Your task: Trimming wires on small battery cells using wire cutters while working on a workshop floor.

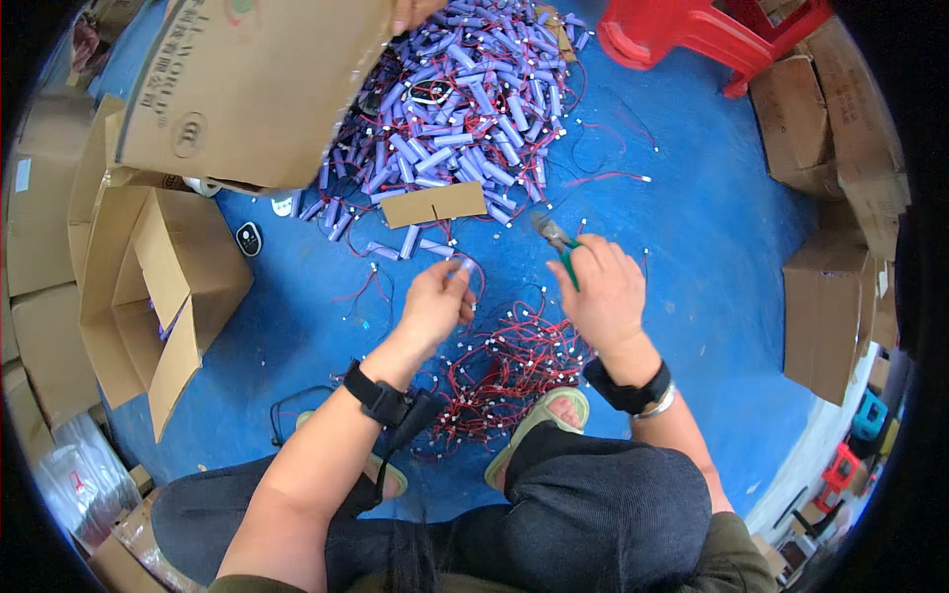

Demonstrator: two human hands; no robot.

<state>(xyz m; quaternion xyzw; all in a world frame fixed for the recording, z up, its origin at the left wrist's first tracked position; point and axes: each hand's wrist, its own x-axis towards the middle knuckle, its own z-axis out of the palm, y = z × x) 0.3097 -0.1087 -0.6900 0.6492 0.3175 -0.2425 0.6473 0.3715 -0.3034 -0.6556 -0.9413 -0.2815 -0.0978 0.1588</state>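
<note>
My left hand [436, 304] is closed around a small purple battery cell [466, 265] with a red wire trailing from it; my fingers hide most of it. In my right hand [609, 298] is a pair of green-handled cutters [557, 240], their metal head pointing up and left, apart from the cell. A big heap of purple battery cells [450, 109] with red and black leads lies beyond my hands. Between my feet spreads a tangled pile of red wires [504, 371] with white connectors. A cardboard strip [433, 204] rests on the heap's near edge.
Another person's hand [416, 12] is at a large carton [252, 89] at the upper left. An opened cardboard box [217, 242] stands on the left. A red plastic stool [672, 30] is at the upper right, with more cardboard boxes [825, 306] along the right side.
</note>
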